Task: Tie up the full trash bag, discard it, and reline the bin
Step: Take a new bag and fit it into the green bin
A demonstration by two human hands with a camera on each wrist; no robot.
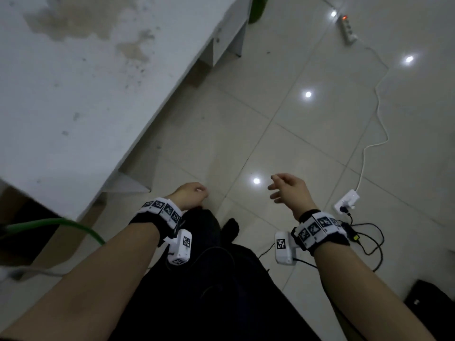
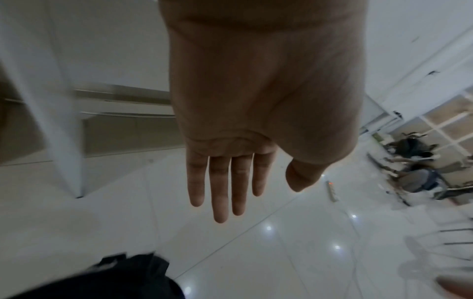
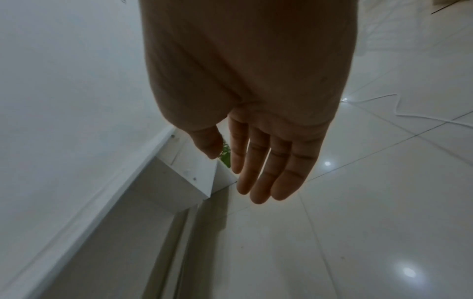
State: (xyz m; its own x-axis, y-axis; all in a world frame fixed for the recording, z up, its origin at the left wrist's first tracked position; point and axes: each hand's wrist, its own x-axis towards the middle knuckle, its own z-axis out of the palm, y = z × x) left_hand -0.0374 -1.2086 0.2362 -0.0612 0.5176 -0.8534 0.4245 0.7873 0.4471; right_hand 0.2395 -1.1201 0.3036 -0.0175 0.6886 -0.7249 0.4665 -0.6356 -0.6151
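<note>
No trash bag and no bin can be made out for certain in any view. My left hand [image 1: 192, 195] hangs over the tiled floor beside the table's edge and holds nothing; in the left wrist view its fingers [image 2: 220, 188] point straight out. My right hand [image 1: 285, 188] is held at the same height, apart from the left, also empty, and its fingers [image 3: 258, 174] are straight and close together. A curved green edge [image 1: 61, 223] shows under the table at the left, and a green object [image 1: 257, 8] stands past the table's far end; what either is stays unclear.
A stained white table [image 1: 86, 82] fills the left. On the floor lie a power strip [image 1: 348, 30], a white cable [image 1: 379, 114], a white socket block [image 1: 347, 201] and black cables [image 1: 369, 242]. A black object [image 1: 428, 299] sits at lower right. Chairs [image 2: 419, 178] stand further off.
</note>
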